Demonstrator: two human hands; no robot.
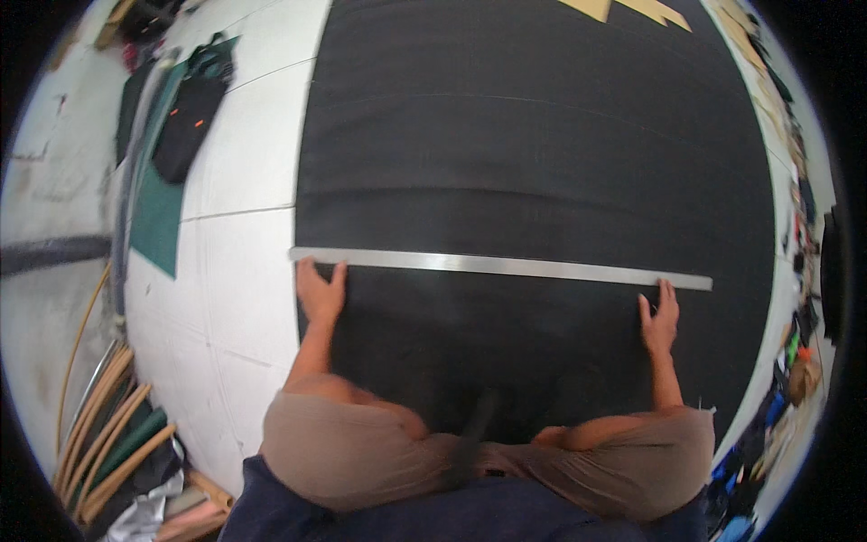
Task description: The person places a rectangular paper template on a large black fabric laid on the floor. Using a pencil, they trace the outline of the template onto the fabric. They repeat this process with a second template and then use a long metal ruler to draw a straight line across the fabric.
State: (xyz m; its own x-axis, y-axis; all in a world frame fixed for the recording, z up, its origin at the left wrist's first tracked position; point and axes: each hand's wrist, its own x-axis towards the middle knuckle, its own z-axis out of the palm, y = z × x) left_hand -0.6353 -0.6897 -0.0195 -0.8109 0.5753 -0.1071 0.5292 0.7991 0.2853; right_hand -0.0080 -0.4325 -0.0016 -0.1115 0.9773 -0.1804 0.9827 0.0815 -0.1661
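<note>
A long silver metal straightedge (506, 266) lies crosswise on a wide sheet of black material (506, 361), its left end at the sheet's left edge. My left hand (321, 291) is near that end, thumb and fingers spread, fingertips at the straightedge's near side. Toward the other end, my right hand (662, 321) has its fingertips at the same near side, thumb held apart from the fingers. Neither hand wraps round the straightedge.
The sheet lies on a white table (244, 271). Tan pattern pieces (632, 9) rest at its far end. Leftward are a black apron-like item (191, 126), green material (158, 226) and cardboard tubes (99, 425). Assorted clutter (799, 361) lines the right side.
</note>
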